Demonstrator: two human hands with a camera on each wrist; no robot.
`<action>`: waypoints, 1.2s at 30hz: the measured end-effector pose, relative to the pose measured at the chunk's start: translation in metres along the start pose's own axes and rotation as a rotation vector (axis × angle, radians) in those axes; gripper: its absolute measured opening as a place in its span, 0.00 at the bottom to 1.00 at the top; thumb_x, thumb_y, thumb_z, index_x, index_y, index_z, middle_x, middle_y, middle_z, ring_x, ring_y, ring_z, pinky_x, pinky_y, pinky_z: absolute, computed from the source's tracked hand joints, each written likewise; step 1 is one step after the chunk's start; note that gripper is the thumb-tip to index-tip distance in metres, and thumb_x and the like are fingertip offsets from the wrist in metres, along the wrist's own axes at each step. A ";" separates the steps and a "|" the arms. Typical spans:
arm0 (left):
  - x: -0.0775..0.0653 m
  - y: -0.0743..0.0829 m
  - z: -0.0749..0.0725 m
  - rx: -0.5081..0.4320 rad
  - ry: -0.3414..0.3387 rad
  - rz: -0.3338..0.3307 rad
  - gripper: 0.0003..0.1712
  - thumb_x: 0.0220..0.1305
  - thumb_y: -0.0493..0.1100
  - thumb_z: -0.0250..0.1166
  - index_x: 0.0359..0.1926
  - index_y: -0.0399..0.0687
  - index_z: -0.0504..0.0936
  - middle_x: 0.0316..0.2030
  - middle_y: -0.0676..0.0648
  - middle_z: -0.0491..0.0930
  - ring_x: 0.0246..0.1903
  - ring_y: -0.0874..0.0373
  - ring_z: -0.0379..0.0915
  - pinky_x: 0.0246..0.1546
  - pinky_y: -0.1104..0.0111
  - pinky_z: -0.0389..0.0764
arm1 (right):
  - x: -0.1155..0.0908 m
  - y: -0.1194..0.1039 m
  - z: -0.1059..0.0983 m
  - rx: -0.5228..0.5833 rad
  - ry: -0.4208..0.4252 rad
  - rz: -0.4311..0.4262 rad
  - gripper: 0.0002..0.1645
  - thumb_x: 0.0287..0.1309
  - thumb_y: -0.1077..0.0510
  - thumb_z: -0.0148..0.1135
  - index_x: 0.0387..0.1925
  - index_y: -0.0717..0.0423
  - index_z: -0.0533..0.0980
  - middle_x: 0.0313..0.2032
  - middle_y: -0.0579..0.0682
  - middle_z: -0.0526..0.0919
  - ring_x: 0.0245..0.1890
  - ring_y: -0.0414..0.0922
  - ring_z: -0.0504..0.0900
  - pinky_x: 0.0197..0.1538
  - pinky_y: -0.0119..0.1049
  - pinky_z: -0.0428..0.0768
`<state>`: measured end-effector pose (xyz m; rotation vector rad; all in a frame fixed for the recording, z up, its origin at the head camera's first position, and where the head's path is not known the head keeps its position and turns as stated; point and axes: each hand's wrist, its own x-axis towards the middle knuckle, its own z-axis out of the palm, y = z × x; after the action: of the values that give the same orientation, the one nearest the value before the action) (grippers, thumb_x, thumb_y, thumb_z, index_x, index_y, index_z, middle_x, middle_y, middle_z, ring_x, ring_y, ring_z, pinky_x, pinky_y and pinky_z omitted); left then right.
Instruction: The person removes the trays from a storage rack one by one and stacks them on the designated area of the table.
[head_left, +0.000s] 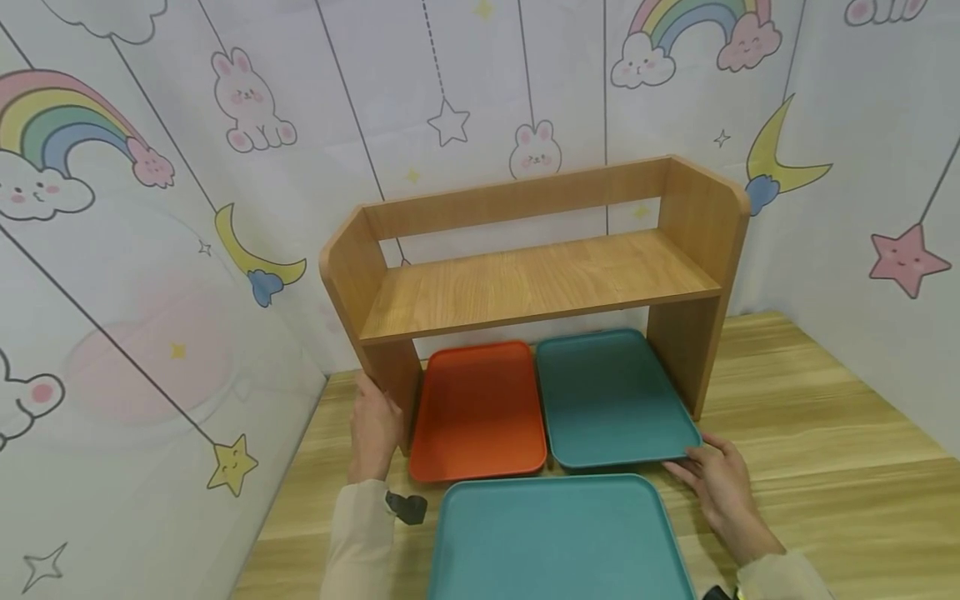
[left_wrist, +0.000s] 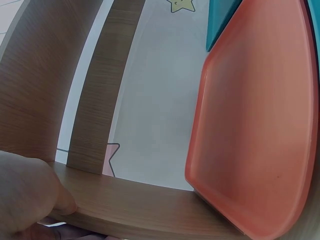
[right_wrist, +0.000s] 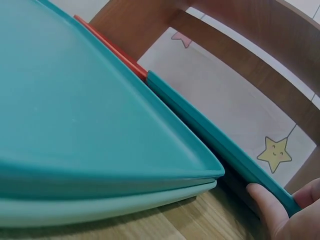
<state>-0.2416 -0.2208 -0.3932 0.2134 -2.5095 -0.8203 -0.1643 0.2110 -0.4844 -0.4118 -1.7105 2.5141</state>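
Note:
A wooden desktop shelf (head_left: pixel 540 275) stands on the table. My left hand (head_left: pixel 375 429) grips the front edge of its left side panel, thumb on the inner face in the left wrist view. Under the shelf board lie an orange-red tray (head_left: pixel 480 408) on the left and a dark teal tray (head_left: pixel 615 400) beside it. The front right corner of that teal tray is pinched by my right hand (head_left: pixel 720 487); thumb and fingers come round its rim in the right wrist view. Its front rim stands a little above the tabletop.
In front of the shelf lies another teal tray (head_left: pixel 555 542), stacked on a pale green tray (right_wrist: pixel 125 210). Wood-grain table (head_left: pixel 840 467) extends to the right. A printed cloth backdrop (head_left: pixel 465 158) with rainbows and stars rises behind and on both sides.

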 end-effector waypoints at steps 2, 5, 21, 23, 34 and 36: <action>0.000 0.000 0.000 -0.004 0.006 0.007 0.22 0.65 0.34 0.48 0.58 0.29 0.56 0.47 0.25 0.74 0.44 0.28 0.75 0.45 0.42 0.74 | -0.001 0.000 0.000 0.006 0.015 -0.008 0.20 0.65 0.69 0.39 0.55 0.55 0.50 0.51 0.55 0.63 0.39 0.36 0.79 0.52 0.36 0.79; 0.000 0.000 0.000 -0.001 0.007 0.006 0.23 0.65 0.35 0.48 0.58 0.30 0.56 0.47 0.25 0.74 0.44 0.28 0.75 0.45 0.43 0.74 | -0.001 -0.001 0.000 0.021 0.026 -0.019 0.19 0.65 0.69 0.40 0.54 0.54 0.52 0.50 0.53 0.65 0.39 0.36 0.80 0.51 0.36 0.79; 0.000 0.000 0.001 0.008 0.007 0.013 0.20 0.66 0.35 0.48 0.56 0.30 0.57 0.46 0.25 0.74 0.43 0.28 0.75 0.44 0.43 0.74 | -0.003 -0.001 -0.004 0.103 0.014 -0.031 0.17 0.67 0.68 0.42 0.52 0.52 0.54 0.40 0.42 0.74 0.38 0.35 0.81 0.48 0.35 0.81; 0.000 0.000 0.001 0.011 0.011 0.017 0.20 0.66 0.35 0.49 0.56 0.29 0.57 0.46 0.25 0.74 0.43 0.28 0.75 0.44 0.43 0.74 | -0.003 -0.001 -0.005 0.117 0.008 -0.044 0.17 0.67 0.69 0.43 0.52 0.52 0.54 0.38 0.41 0.76 0.38 0.35 0.81 0.46 0.35 0.82; -0.001 0.001 0.002 0.003 0.027 0.022 0.20 0.64 0.34 0.49 0.54 0.28 0.58 0.43 0.24 0.74 0.40 0.27 0.75 0.42 0.42 0.74 | -0.009 -0.007 -0.002 0.166 -0.004 -0.072 0.17 0.66 0.69 0.45 0.52 0.53 0.55 0.37 0.40 0.79 0.39 0.36 0.83 0.47 0.36 0.82; -0.002 0.001 0.001 0.003 0.029 0.019 0.20 0.65 0.34 0.49 0.54 0.28 0.58 0.43 0.24 0.74 0.40 0.27 0.75 0.41 0.42 0.74 | -0.010 -0.010 -0.002 0.176 -0.002 -0.063 0.18 0.66 0.69 0.46 0.52 0.53 0.55 0.37 0.40 0.80 0.39 0.37 0.83 0.47 0.36 0.81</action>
<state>-0.2408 -0.2187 -0.3940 0.2008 -2.4821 -0.7999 -0.1554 0.2145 -0.4744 -0.3368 -1.4623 2.5921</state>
